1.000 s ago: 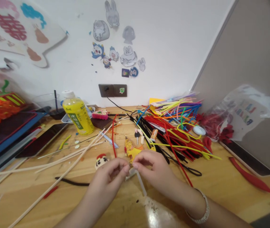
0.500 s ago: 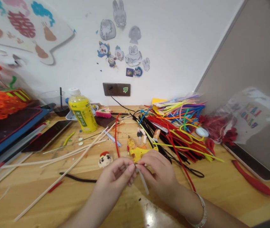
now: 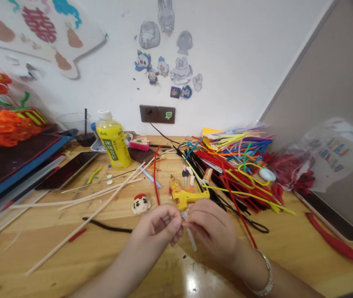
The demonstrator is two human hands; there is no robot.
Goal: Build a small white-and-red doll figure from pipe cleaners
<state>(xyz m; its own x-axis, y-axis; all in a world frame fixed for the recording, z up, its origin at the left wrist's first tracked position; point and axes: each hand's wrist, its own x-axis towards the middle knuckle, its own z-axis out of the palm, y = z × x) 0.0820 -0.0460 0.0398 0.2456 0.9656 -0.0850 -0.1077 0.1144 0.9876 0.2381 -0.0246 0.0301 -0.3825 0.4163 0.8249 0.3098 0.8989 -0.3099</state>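
Fingertips pinched, my left hand [image 3: 160, 225] meets my right hand [image 3: 210, 227] above the middle of the table. Whatever is between the fingertips is too small and covered to name. Just beyond them lies a yellow glue gun [image 3: 185, 196], its nozzle toward the wall. A translucent glue stick [image 3: 192, 240] shows below my right fingers. Left of the glue gun is a small doll-like head [image 3: 141, 204] with a red top and dark markings. One black pipe cleaner [image 3: 108, 226] runs behind my left wrist.
A heap of coloured pipe cleaners [image 3: 238, 165] covers the back right. A yellow drink bottle [image 3: 114, 142] stands at the back left, with a phone [image 3: 67, 170] beside it. Long pale sticks [image 3: 86, 217] cross the left side. A red curved piece [image 3: 334, 238] lies far right.
The whole scene has shifted rightward in view as the camera turned a little. Both hands stay pinched together, with the right fingers slightly more curled. The objects on the table have not visibly moved.
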